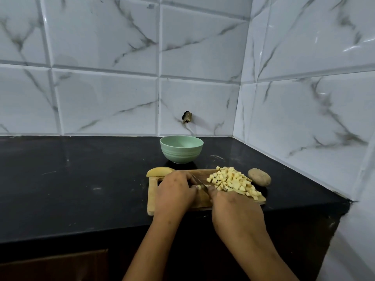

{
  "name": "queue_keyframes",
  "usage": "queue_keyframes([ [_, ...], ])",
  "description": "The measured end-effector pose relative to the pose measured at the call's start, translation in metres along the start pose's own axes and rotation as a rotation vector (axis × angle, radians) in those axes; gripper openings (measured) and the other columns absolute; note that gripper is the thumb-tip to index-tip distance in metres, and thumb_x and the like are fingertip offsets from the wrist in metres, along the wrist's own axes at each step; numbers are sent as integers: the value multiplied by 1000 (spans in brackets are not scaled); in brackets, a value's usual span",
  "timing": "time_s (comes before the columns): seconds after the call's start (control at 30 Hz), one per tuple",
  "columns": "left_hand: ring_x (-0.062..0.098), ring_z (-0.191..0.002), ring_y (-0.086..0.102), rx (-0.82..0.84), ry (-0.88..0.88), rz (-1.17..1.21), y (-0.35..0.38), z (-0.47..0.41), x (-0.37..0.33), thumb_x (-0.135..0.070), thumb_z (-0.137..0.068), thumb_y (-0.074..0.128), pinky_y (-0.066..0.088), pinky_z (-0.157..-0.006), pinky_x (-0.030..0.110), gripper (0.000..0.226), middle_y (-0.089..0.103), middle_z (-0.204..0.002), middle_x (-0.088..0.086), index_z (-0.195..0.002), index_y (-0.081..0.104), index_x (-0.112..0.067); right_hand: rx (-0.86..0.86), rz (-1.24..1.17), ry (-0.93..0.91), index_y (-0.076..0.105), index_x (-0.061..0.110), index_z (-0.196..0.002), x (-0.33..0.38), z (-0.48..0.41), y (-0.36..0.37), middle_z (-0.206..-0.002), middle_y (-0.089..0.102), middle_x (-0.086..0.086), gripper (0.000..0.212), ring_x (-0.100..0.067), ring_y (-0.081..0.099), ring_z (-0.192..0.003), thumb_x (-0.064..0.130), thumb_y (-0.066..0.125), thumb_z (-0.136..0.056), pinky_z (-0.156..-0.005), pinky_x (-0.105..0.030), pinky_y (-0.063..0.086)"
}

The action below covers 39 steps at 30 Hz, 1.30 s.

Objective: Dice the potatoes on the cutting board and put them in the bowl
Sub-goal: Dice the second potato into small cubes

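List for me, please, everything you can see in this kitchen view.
Pale green ribbed bowl: one, green, on counter behind board.
Wooden cutting board: one, light brown, near counter's front.
Diced potato pile: one, pale yellow, board's right half.
Cut potato wedge: one, yellow, by board's far-left corner.
Whole unpeeled potato: one, brown, counter right of board.
Steel knife: one, grey, between the hands.
Black counter: one, black, underneath.
Marbled wall tiles: many, white, behind and right.
Hands: two; left hand holds small potato piece, right hand grips knife.

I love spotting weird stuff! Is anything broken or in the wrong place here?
Yes. There is a dark, ragged hole in the wall tile behind the bowl. A potato half lies partly off the far corner of the cutting board.
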<state>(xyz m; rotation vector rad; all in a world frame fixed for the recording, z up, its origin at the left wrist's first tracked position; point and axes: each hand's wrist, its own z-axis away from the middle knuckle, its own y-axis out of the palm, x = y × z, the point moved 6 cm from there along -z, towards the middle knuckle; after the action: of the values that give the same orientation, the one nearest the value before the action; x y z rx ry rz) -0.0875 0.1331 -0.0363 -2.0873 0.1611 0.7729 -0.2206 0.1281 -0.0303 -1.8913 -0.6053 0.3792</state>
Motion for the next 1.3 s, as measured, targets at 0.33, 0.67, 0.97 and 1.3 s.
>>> queue_keyframes([
  [0.33,6,-82,51,-62,14,-22,-4,0,1,-27,-86,66,43,-75,21,7,55,-81,-13,-88,70,-22,-92,-126,39,17,43,-149,-13,22,-7,-112,60,10,52,-8,58,-93,30,34,-102,-67,-23,44],
  [0.67,5,-81,52,-62,27,-23,-5,0,-1,-25,-85,66,43,-75,21,7,55,-79,-14,-86,71,-22,-17,-69,-28,23,34,-149,-1,9,0,-104,63,4,53,-13,57,-80,21,41,-100,-48,-23,30],
  [0.97,3,-64,56,-64,11,31,-11,6,-4,-11,-81,63,37,-51,8,25,53,-63,-20,-66,63,-31,-128,-239,2,32,41,-144,-6,20,-15,-106,63,11,43,-7,60,-90,33,33,-102,-71,-25,50],
  [1.3,4,-75,57,-106,-4,5,-15,8,-4,-17,-81,63,39,-59,10,11,65,-75,-12,-80,73,-21,7,-116,-15,22,35,-149,3,12,-1,-114,62,4,52,-14,60,-96,23,38,-101,-65,-26,41],
])
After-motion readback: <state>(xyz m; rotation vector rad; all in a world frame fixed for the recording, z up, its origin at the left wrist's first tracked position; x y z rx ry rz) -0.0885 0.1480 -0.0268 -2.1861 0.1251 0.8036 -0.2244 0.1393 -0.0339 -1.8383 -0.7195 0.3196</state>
